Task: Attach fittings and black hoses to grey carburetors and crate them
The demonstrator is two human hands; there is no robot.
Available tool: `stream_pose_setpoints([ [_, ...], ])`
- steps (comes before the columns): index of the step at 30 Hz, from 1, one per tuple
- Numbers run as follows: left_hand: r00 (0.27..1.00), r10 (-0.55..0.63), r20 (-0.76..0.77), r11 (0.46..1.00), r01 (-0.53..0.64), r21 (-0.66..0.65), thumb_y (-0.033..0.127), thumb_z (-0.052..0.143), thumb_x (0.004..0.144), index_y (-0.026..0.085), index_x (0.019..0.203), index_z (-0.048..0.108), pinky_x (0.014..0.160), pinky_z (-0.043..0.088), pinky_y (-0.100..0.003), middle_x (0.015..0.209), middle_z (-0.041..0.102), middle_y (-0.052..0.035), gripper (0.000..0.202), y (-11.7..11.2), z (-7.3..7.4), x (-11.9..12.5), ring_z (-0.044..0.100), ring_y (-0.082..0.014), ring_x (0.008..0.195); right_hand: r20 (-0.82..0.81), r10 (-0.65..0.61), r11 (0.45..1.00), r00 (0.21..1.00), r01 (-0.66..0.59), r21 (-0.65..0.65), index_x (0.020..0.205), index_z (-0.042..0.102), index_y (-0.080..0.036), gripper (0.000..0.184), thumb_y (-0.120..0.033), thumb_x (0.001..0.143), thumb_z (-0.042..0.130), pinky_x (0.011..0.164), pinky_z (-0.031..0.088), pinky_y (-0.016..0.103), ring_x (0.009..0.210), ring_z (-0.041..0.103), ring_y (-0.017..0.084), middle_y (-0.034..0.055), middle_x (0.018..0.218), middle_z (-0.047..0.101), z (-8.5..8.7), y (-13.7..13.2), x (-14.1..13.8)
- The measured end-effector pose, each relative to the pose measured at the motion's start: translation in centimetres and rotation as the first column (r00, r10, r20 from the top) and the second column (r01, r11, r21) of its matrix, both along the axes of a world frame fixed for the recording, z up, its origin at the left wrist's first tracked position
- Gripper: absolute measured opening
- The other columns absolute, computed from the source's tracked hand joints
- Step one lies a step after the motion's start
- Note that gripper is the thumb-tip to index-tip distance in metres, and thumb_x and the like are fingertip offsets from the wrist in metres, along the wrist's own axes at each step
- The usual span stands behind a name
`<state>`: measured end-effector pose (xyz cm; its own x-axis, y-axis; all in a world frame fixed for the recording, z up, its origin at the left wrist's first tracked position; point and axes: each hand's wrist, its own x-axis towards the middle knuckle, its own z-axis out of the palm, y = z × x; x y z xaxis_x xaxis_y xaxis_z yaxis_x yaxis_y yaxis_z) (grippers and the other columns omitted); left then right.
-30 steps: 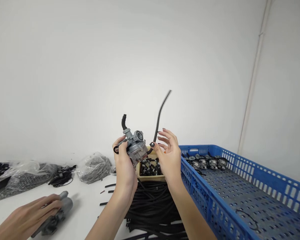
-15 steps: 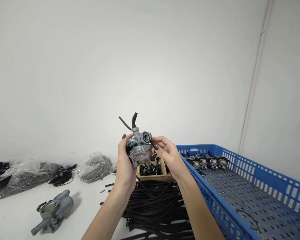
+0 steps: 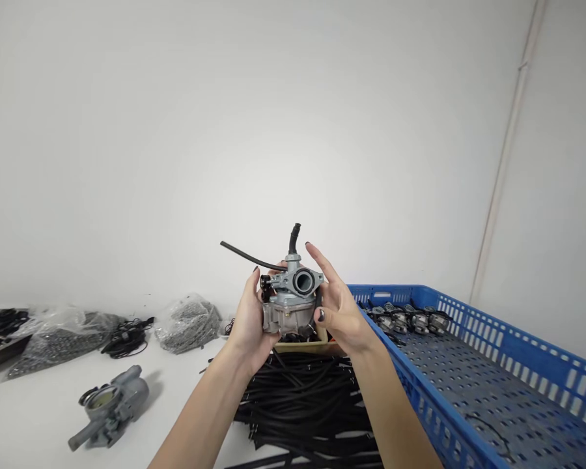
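A grey metal carburetor (image 3: 293, 303) is held up in front of me, its round bore facing me. A short black rubber boot (image 3: 293, 240) rises from its top, and a thin black hose (image 3: 247, 254) sticks out to the left. My left hand (image 3: 251, 319) is wrapped round its left side and underside. At the right side, my right hand (image 3: 342, 309) holds it lightly. Its thumb lies by a black hose (image 3: 318, 303) there, and its index finger is raised and free. Some of the right fingers are hidden behind the carburetor.
Another carburetor (image 3: 112, 407) lies on the white table at left. Black hoses (image 3: 303, 404) are piled below my hands, before a yellowish bin (image 3: 305, 347). A blue crate (image 3: 469, 423) at right holds several carburetors (image 3: 410, 319). Plastic bags of parts (image 3: 188, 324) stand along the wall.
The carburetor has moved right and turned so its bore faces me more squarely. My right index finger has lifted and my right fingers have spread. More of the thin hose shows.
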<state>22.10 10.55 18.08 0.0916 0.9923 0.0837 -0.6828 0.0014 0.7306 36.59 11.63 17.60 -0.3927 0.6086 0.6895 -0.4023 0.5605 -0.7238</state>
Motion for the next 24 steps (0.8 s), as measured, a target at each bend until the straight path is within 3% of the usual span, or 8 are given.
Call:
stream_pose_setpoints([
  [6,0.998,-0.062,0.018,0.998,0.062,0.025,0.056,0.051,0.091,0.014,0.091,0.071,0.053,0.054,-0.027,0.068,0.072,-0.0077,0.046,0.2,0.0,0.2,0.068,-0.0198,0.057,-0.029,0.030,1.000,0.999,-0.029,0.005,0.152,0.032,-0.030,0.114,-0.051,0.056,0.090,0.107,0.044,0.051,0.126,0.058,0.030,0.0131,0.142,0.056,-0.1,0.6,0.0],
  [9,0.997,-0.078,0.016,0.997,0.077,0.025,0.054,0.056,0.087,0.015,0.098,0.072,0.047,0.053,-0.029,0.067,0.071,-0.0077,0.043,0.3,0.2,0.2,0.066,-0.0203,0.052,-0.033,0.038,0.999,0.999,-0.039,-0.022,0.154,0.027,-0.030,0.115,-0.051,0.059,0.089,0.106,0.045,0.051,0.125,0.059,0.030,0.0133,0.142,0.056,-0.2,0.9,0.0],
  [12,0.999,-0.041,0.027,0.996,0.038,0.080,0.044,0.061,0.085,0.018,0.109,0.070,0.047,0.055,-0.032,0.078,0.073,-0.0079,0.037,0.3,0.2,0.1,0.067,-0.0212,0.055,-0.041,-0.059,0.997,0.997,0.057,-0.055,0.153,0.028,-0.031,0.110,-0.053,0.062,0.086,0.102,0.049,0.049,0.122,0.061,0.029,0.0132,0.140,0.058,-0.3,1.4,0.1],
  [17,0.990,0.138,0.033,0.971,-0.142,0.195,0.029,0.063,0.086,0.030,0.134,0.057,0.056,0.059,-0.030,0.107,0.073,-0.0060,0.049,0.8,0.0,-0.2,0.072,-0.0190,0.073,-0.075,-0.301,0.953,0.951,0.298,-0.056,0.140,0.047,-0.031,0.084,-0.046,0.068,0.085,0.110,0.042,0.049,0.129,0.055,0.026,0.0102,0.138,0.061,-0.8,3.1,0.2],
  [20,0.966,0.258,0.014,0.937,-0.253,0.241,0.027,0.066,0.086,0.037,0.145,0.042,0.063,0.059,-0.029,0.112,0.071,-0.0045,0.065,1.0,-0.3,-0.3,0.072,-0.0181,0.081,-0.133,-0.429,0.903,0.894,0.425,-0.055,0.122,0.061,-0.028,0.056,-0.042,0.073,0.083,0.108,0.043,0.047,0.122,0.059,0.025,0.0078,0.125,0.067,-0.8,3.4,0.5],
  [24,0.912,0.409,-0.036,0.861,-0.373,0.345,0.031,0.072,0.084,0.044,0.151,0.028,0.079,0.056,-0.029,0.114,0.069,-0.0031,0.081,1.0,-0.3,-0.5,0.070,-0.0193,0.099,-0.195,-0.552,0.825,0.811,0.565,0.018,0.103,0.071,-0.028,0.021,-0.043,0.091,0.063,0.098,0.049,0.043,0.112,0.062,0.023,0.0056,0.115,0.068,-0.1,1.9,1.3],
])
